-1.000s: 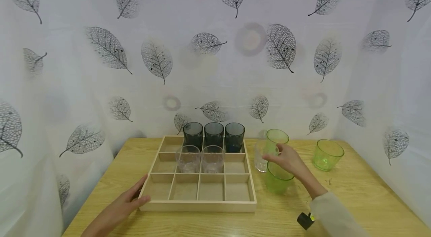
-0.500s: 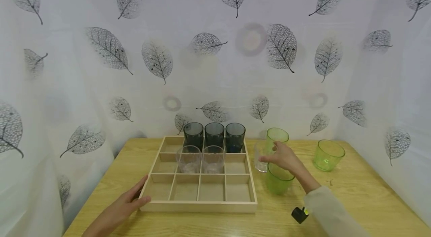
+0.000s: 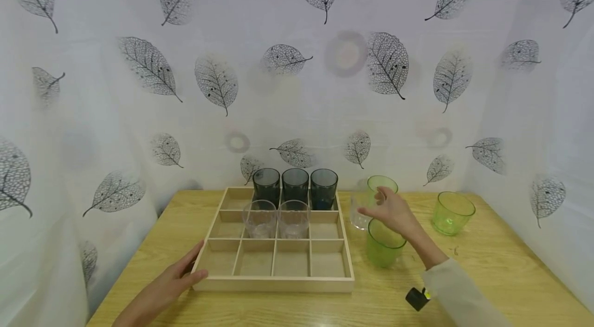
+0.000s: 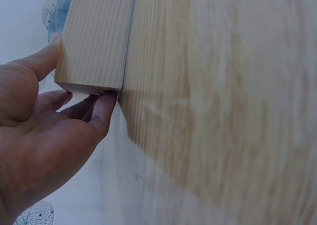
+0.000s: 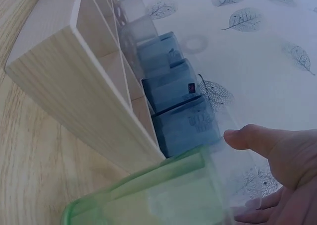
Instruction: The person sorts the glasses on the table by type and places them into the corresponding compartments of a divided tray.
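Observation:
My left hand [image 3: 174,278] grips the near left corner of a divided wooden tray [image 3: 274,285]. In the left wrist view the thumb lies on one side of the corner and the fingertips on another. To the right of the tray, my right hand [image 3: 392,213] holds a clear glass [image 3: 358,213] between thumb and fingers; the hand partly hides it. Right below that hand stands a green glass [image 3: 385,252], and another green glass [image 3: 382,183] is behind it. In the right wrist view the thumb and fingertips are at the clear glass [image 5: 240,168], beyond a green glass [image 5: 178,195].
Three dark glasses [image 3: 295,185] fill compartments in the tray's back row. Two clear glasses [image 3: 293,221] sit in the middle row. A third green glass [image 3: 452,216] stands at the table's right. Behind the table hangs a leaf-patterned curtain [image 3: 297,100].
My right hand has shifted slightly left and up in the head view, and the clear glass in it has moved up a little. The left hand stays at the tray corner.

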{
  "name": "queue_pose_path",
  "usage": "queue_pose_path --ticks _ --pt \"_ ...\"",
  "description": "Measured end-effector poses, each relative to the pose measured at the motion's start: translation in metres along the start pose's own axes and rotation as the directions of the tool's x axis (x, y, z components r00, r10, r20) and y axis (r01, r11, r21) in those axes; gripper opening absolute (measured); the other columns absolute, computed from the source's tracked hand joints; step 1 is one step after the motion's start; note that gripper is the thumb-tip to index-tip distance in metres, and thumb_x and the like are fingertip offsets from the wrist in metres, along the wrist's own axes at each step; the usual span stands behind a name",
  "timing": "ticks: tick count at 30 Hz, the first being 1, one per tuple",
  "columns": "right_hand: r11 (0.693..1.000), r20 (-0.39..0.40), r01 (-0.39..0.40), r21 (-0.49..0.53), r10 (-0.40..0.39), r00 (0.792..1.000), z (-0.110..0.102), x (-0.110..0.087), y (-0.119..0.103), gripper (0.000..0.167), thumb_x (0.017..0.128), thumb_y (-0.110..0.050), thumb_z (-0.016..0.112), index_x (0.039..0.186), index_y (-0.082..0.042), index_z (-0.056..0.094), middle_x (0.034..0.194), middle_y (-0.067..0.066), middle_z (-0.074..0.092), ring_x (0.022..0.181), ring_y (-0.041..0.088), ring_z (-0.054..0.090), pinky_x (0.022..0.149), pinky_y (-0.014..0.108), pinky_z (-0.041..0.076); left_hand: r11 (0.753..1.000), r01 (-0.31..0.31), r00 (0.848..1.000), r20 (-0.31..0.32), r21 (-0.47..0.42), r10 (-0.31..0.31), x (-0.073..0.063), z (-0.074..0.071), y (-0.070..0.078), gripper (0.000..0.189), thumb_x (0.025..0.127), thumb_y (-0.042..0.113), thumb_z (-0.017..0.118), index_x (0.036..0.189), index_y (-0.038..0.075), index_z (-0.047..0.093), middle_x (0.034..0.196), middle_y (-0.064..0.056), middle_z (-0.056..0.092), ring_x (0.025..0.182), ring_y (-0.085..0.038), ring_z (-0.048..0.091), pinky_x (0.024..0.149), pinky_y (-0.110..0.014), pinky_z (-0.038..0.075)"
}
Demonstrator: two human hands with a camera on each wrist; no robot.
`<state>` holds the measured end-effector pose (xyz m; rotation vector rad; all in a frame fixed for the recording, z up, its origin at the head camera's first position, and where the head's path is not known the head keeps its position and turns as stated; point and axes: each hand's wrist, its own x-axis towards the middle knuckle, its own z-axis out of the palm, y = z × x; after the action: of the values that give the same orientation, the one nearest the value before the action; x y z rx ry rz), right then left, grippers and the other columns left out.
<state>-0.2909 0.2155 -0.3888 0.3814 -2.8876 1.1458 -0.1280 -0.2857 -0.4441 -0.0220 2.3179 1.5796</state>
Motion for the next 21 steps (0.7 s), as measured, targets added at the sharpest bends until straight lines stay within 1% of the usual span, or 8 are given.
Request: queue_pose_path --ticks 6,11,16,21 --pt "0.999 -0.032 0.027 0.035 -0.026 0.999 -0.007 -0.002 -0.010 0.098 0.088 -0.043 0.081 0.152 0.014 0.034 0.140 0.035 0.054 0.125 0.052 0.055 0.100 0.063 0.048 1.000 -0.014 1.000 -0.001 0.011 0.014 -0.001 0.000 0.001 0.082 0.109 0.034 0.054 0.167 0.009 0.001 0.169 -0.025 -0.003 0.152 -0.048 0.004 0.116 -0.068 0.022" --pt "0.997 -0.045 0.060 0.057 -0.058 0.997 -0.007 -0.004 -0.018 0.094 0.088 -0.042 0.080 0.151 0.013 0.038 0.136 0.033 0.057 0.121 0.048 0.057 0.097 0.060 0.050 1.000 -0.025 1.000 0.004 0.013 0.025 0.000 0.000 0.002 0.081 0.110 0.034 0.052 0.167 0.008 0.000 0.170 -0.025 -0.004 0.152 -0.048 0.002 0.117 -0.068 0.021" --pt "0.995 -0.041 0.069 0.079 -0.066 0.997 -0.004 -0.006 -0.027 0.093 0.087 -0.040 0.081 0.150 0.013 0.038 0.135 0.032 0.057 0.120 0.046 0.058 0.096 0.059 0.051 1.000 -0.008 1.000 0.009 0.007 0.008 0.000 0.000 0.002 0.082 0.110 0.034 0.053 0.167 0.009 0.000 0.169 -0.025 -0.005 0.152 -0.049 0.001 0.116 -0.069 0.020" --pt "0.992 -0.022 0.079 0.094 -0.077 0.997 0.001 -0.007 -0.036 0.095 0.087 -0.040 0.082 0.151 0.013 0.036 0.136 0.032 0.057 0.121 0.045 0.058 0.097 0.058 0.051 1.000 0.014 1.000 0.012 -0.005 -0.014 -0.001 0.000 0.003 0.083 0.109 0.035 0.054 0.167 0.010 0.000 0.169 -0.025 -0.006 0.152 -0.050 -0.001 0.115 -0.071 0.020"
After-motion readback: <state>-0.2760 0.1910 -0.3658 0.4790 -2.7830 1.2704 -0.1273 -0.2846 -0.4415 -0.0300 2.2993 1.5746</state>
